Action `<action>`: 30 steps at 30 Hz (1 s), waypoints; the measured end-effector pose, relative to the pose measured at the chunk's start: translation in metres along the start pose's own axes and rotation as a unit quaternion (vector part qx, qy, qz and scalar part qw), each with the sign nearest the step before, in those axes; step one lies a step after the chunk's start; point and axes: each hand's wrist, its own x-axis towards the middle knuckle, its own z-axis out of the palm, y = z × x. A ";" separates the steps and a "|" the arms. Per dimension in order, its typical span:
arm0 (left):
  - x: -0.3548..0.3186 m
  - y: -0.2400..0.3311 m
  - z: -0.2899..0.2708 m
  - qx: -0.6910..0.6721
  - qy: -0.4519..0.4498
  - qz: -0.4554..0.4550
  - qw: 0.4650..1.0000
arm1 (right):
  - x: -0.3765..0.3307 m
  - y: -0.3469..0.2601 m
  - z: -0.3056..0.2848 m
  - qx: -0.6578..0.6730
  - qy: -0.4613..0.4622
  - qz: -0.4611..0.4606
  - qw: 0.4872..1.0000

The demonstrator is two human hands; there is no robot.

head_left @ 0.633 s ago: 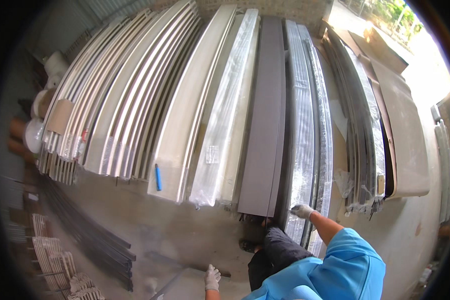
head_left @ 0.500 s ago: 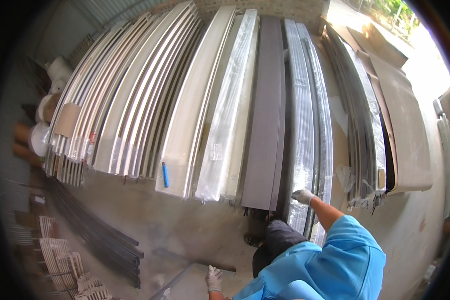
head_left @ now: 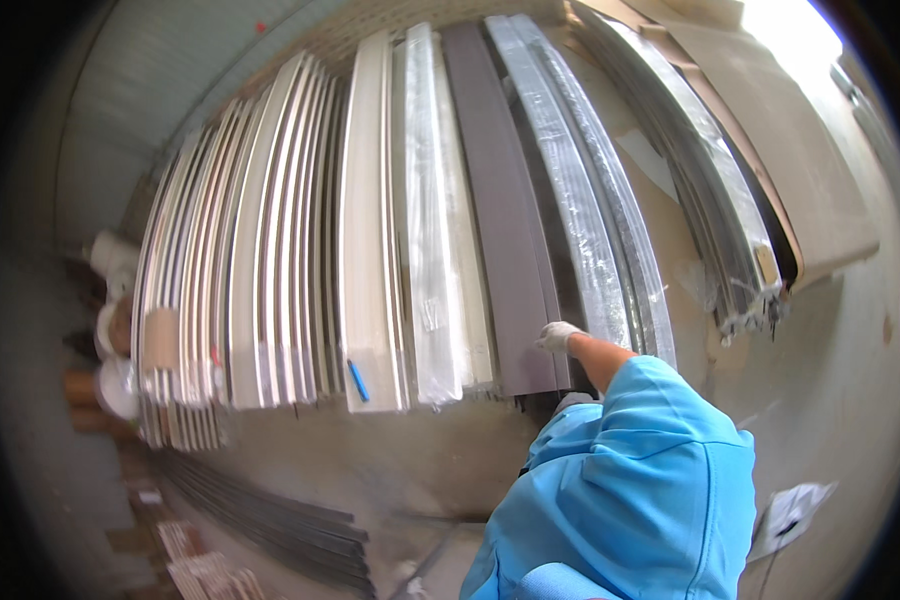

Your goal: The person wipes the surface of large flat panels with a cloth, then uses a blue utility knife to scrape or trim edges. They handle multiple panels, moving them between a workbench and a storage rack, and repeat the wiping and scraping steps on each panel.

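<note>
The right hand (head_left: pixel 558 336), in a white glove, sits against the lower part of the dark grey panel (head_left: pixel 500 220), a long flat matte board leaning on the wall among the other stock; the fingers look curled onto its right edge, though it is too small to tell whether they pinch it or only press on it. The blue sleeve (head_left: pixel 630 470) fills the lower middle of the view, and the left hand is out of sight. Just left of the dark panel leans a pale panel in clear plastic wrap (head_left: pixel 432 210), the film wrinkled and glossy, with a small whitish label low on the wrap. Next to that stands a cream panel (head_left: pixel 368 230), smooth and plain, with a short blue marker-like stick (head_left: pixel 358 381) lying against its foot. Further left is a dense stack of thin pale strips (head_left: pixel 240 280), on edge and ribbed-looking, with a brownish cardboard tag (head_left: pixel 160 338) stuck near their lower ends. To the right of the hand lean two film-wrapped silvery lengths (head_left: pixel 590 230), then dark metal profiles (head_left: pixel 710 200) and a broad brown board (head_left: pixel 790 150). A bundle of dark rods (head_left: pixel 270 520) lies on the concrete floor (head_left: pixel 420 460) at lower left, and a white paper sheet (head_left: pixel 790 510) lies at lower right.
</note>
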 end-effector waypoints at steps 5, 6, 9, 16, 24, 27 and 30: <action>0.008 0.068 0.016 0.044 0.006 0.033 0.998 | 0.005 -0.049 0.026 0.072 -0.055 0.007 0.996; 0.009 0.078 0.018 0.048 0.007 0.040 0.998 | 0.003 -0.055 0.027 0.085 -0.051 -0.006 0.995; 0.011 0.102 0.018 0.055 0.009 0.058 0.997 | -0.008 -0.056 0.029 0.103 -0.044 -0.002 0.994; -0.012 0.101 0.029 -0.065 0.039 0.144 0.987 | 0.002 0.004 0.038 0.004 0.010 -0.027 1.000; -0.056 -0.087 0.055 -0.177 0.195 -0.007 0.965 | 0.056 0.091 0.038 -0.122 -0.175 -0.243 0.946; -0.084 -0.173 0.089 -0.358 0.293 -0.106 0.881 | 0.092 0.078 0.040 -0.180 -0.127 -0.573 0.789; -0.113 -0.235 0.127 -0.429 0.314 -0.101 0.841 | 0.123 0.029 0.038 -0.288 -0.252 -0.270 0.884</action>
